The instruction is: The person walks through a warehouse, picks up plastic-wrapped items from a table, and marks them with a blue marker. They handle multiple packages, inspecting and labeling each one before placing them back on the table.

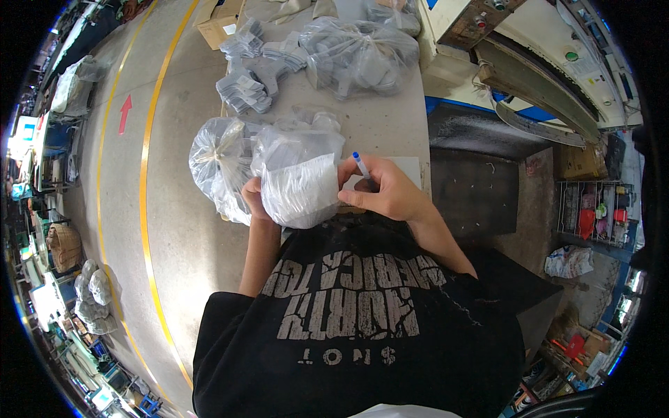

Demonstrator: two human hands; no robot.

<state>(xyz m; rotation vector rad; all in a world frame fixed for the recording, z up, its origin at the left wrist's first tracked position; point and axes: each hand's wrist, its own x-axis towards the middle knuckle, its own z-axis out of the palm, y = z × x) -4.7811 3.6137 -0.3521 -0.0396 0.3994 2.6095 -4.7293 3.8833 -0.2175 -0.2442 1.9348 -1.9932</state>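
Observation:
A thick white bundle of thin clear plastic (301,191), which looks like a roll of plastic bags, is held upright in front of my chest. My left hand (255,198) grips its left side, with the fingers partly hidden behind it. At its right edge, my right hand (387,187) has its thumb and fingertips close against the plastic. A pen with a blue end (360,166) is tucked between the fingers of that hand and points up. Just left of the bundle lies a knotted clear plastic bag (217,155), its contents hard to make out.
Stacks of grey flat pieces (245,90) lie on the far table (390,125), beside a large tied bag of similar pieces (359,59). A cardboard box (219,24) stands at the back left. Machinery (550,90) rises on the right. Yellow lines (144,174) mark the floor.

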